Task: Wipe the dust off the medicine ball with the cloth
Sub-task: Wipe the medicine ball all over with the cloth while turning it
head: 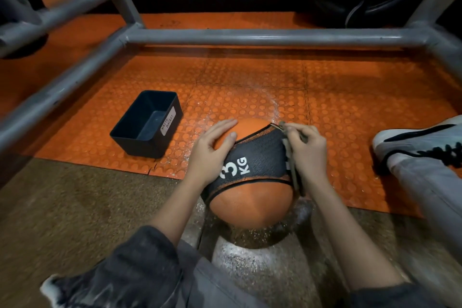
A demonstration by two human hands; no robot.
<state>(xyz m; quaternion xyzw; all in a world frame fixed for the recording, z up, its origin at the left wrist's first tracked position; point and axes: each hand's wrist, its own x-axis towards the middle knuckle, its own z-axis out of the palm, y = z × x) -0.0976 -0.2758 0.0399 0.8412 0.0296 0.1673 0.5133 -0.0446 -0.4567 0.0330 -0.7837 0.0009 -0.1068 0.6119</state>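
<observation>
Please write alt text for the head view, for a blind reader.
A person's right hand holds a grey cloth against the side of an orange and black medicine ball marked 3 KG, while the left hand lies flat on its other side. The ball sits at the edge of an orange mat, with a black bin to its left.

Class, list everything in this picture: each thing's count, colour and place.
medicine ball: one, orange with black band, between the hands
cloth: one, grey-brown, against the ball's right side
bin: one, black, on the mat left of the ball
mat: orange, studded tiles, under the frame
frame: one, grey metal tubes, above the mat
dust: white, scattered on the floor around the ball
shoe: one, white and black, right edge
left hand: one, resting on the ball
right hand: one, grip on the cloth
</observation>
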